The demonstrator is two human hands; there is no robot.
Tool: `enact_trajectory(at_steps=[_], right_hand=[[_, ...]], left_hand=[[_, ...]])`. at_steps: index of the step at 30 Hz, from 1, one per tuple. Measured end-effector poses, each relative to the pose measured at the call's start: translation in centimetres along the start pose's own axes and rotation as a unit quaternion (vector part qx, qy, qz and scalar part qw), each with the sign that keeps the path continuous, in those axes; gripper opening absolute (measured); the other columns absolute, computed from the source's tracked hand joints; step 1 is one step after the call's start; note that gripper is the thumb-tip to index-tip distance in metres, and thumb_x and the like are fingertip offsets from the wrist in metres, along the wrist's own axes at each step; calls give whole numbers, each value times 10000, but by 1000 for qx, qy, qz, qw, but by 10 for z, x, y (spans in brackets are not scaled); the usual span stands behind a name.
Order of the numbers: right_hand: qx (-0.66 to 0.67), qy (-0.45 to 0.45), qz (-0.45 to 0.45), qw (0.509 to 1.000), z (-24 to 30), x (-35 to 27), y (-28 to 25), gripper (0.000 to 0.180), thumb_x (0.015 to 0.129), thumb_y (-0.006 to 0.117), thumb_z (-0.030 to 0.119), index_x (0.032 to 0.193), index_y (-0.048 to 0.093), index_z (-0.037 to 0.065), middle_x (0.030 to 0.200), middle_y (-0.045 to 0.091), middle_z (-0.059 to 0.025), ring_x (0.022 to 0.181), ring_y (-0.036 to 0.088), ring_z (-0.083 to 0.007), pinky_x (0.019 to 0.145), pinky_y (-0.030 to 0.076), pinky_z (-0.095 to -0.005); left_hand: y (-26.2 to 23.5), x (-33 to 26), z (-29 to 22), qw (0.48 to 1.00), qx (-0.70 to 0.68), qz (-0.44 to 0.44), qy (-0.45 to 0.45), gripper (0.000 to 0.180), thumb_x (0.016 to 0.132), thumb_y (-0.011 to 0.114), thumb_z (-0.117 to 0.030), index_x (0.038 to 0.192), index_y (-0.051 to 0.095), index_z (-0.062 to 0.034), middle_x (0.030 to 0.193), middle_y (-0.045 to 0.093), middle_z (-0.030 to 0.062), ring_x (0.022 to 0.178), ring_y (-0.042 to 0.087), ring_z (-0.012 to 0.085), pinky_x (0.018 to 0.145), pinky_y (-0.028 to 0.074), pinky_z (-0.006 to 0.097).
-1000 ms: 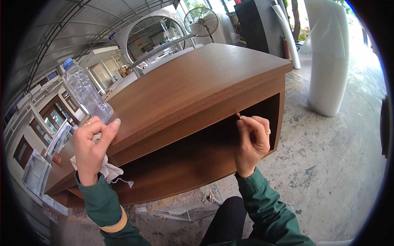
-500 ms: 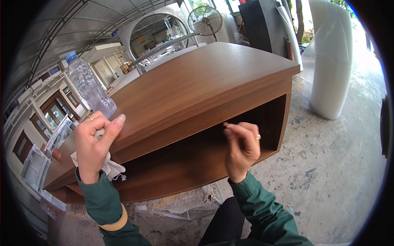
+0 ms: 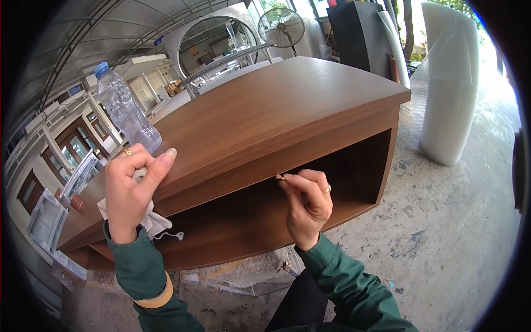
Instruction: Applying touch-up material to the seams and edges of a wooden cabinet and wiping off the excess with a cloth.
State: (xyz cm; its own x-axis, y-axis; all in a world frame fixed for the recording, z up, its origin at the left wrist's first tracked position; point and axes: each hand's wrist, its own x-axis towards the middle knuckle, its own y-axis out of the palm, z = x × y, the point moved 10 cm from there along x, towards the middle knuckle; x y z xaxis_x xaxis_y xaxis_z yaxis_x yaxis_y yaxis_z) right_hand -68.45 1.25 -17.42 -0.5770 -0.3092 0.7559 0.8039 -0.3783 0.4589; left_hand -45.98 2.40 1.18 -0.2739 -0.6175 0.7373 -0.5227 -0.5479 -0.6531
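The right hand (image 3: 307,206) has its fingers curled, thumb and forefinger pinching a small pencil-like stub (image 3: 280,177) against the lower front edge of the cabinet (image 3: 265,119). The left hand (image 3: 130,191) is closed on a white cloth (image 3: 152,221), thumb pressed on the cabinet's top edge. A clear bottle (image 3: 123,108) stands on the top just behind that hand. Farther right, a bubble wrap roll (image 3: 449,88) stands on the concrete floor (image 3: 442,238).
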Motion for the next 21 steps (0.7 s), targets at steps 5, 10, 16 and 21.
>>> enact_trajectory(at_steps=[5, 10, 16, 21], right_hand=[[-3, -15, -34, 999, 3, 9, -13, 147, 799, 688, -99, 903, 658, 0, 880, 577, -58, 814, 559, -134, 719, 453, -224], [-28, -1, -81, 996, -7, 15, -32, 177, 778, 700, -118, 904, 660, -1, 871, 562, -54, 772, 548, -148, 683, 464, -251], [-45, -19, -26, 998, 2, 5, -8, 197, 747, 719, -127, 890, 676, 1, 849, 567, -67, 748, 562, -153, 682, 502, -264], [-5, -14, 4, 1000, 2, -9, 7, 198, 749, 736, -103, 899, 685, 16, 852, 565, -63, 739, 559, -153, 637, 465, -249]], left_hand=[[0, 0, 0, 1000, 6, -6, 3, 399, 827, 724, -220, 581, 526, 24, 559, 415, 26, 557, 373, 116, 532, 274, 296], [-2, 0, 0, 1000, 3, -10, 1, 401, 820, 730, -233, 586, 535, 29, 558, 424, 31, 551, 379, 119, 529, 278, 295], [-1, -1, 3, 1000, 5, -8, -1, 407, 813, 735, -239, 583, 538, 32, 556, 432, 37, 549, 379, 121, 524, 279, 296], [-2, 0, -1, 1000, 2, -15, 1, 409, 812, 735, -243, 580, 541, 32, 549, 430, 39, 545, 373, 124, 519, 276, 298]])
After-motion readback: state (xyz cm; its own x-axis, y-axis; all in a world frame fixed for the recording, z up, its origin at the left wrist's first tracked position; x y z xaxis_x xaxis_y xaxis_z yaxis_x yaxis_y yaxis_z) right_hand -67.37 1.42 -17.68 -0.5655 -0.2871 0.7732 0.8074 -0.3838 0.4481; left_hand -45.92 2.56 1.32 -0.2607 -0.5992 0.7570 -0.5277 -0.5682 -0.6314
